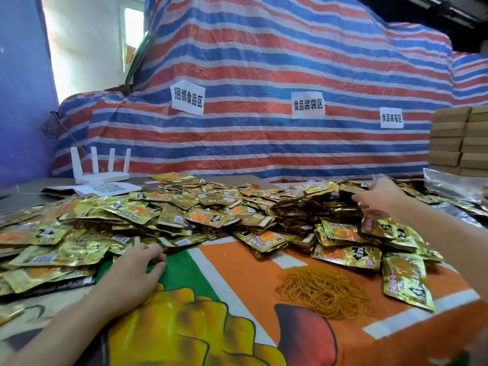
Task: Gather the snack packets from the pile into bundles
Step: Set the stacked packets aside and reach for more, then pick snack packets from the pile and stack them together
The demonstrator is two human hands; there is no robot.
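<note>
Early going, I judged: most snack packets (137,212) lay loose in the pile (79,233) left of the rubber bands (324,291), the left hand (137,270) resting loose-fingered and empty at its edge, the right hand (377,199) pinching a stack of packets (348,190) beyond the bands.

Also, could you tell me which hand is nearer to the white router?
Left. The left hand rests on packets at the pile's near edge, in front of the router; the right hand grips packets far off to its right.
</note>
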